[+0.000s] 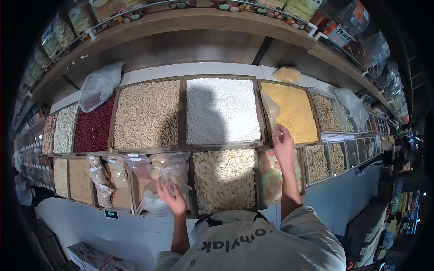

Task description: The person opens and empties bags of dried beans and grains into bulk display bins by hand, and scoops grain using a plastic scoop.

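Note:
My right hand has its fingers closed round the lower end of a translucent scoop, which lies along the left side of the bin of yellow grain. My left hand rests on clear plastic bags in a lower bin, its fingers apart. Between my hands is a bin of pale flat slices. Above it lies a bin of white grains, partly in shadow. A bin of colourful wrapped items sits below my right hand.
A bin of beige beans and one of dark red beans stand at the left. A crumpled plastic bag lies over the red beans. Lidded bins continue at the right. A wooden shelf overhangs the back.

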Available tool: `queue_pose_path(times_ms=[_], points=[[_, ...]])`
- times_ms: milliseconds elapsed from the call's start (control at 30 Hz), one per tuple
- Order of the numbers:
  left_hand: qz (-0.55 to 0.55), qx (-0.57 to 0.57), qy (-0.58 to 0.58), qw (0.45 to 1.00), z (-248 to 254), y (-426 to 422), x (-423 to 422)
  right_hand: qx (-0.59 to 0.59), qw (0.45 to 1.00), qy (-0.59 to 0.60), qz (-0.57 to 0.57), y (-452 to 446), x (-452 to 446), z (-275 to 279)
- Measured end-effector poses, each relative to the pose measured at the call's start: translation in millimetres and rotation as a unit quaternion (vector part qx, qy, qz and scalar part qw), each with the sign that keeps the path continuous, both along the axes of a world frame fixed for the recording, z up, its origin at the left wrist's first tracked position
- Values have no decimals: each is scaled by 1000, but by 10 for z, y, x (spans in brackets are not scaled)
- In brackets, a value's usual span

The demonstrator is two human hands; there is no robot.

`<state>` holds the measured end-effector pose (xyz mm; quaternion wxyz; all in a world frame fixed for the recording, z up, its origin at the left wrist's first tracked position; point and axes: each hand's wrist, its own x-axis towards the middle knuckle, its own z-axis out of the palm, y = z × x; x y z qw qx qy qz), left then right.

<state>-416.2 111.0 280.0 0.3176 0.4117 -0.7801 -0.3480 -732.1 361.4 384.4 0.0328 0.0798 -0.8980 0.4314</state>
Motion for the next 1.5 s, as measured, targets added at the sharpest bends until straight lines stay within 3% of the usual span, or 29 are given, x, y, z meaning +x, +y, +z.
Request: queue_pose_path(times_ms=[167,233,333,400,467,500,567,633,800,867,1000,1067,1100,1133,1167,1200,1233,1267,1333,1400,1500], points=[[-34,-2,11,999,14,-60,110,37,997,33,60,-342,382,50],[-47,-7,18,999,7,-109,171,150,977,133,68,-508,424,-103],[-71,-6,33,997,31,-205,259,233,966,89,62,-709,419,-367],[-81,2,45,996,74,-300,300,215,971,90,58,-731,376,-471],[-91,43,83,991,98,-379,352,81,989,105,66,-647,347,-521],[-91,44,83,991,82,-411,388,-63,987,-147,18,-685,473,-184],[-87,-10,65,994,55,-483,452,-98,986,-134,12,-563,563,-225],[-82,-1,68,994,28,-504,500,-203,971,-128,-1,-486,666,-209],[-81,42,86,992,-5,-464,560,-277,950,-143,-20,-294,745,-172],[-85,83,109,987,49,-404,563,-258,956,-136,-11,-262,765,-147],[-97,46,103,989,-47,-312,555,-247,959,-137,2,-258,770,-176],[-87,64,115,988,-56,-215,538,-199,972,-124,2,-277,798,-159],[-84,61,115,988,-36,-158,531,-104,983,-153,8,-267,797,-81],[-87,63,112,988,-4,-95,520,-107,982,-154,11,-235,743,-194],[-90,65,109,988,29,-33,503,-16,998,5,53,-207,655,-398],[-87,59,110,988,66,26,485,75,979,163,91,-203,598,-511],[-92,52,98,990,108,89,474,35,994,53,94,-295,636,-316],[-96,45,87,991,145,165,459,28,994,53,96,-351,618,-284],[-86,46,105,990,181,336,390,145,977,92,129,-436,555,-204],[-87,20,73,993,217,510,318,173,970,100,140,-389,620,-104],[-63,26,77,995,238,875,185,65,972,172,148,-86,712,-164]])
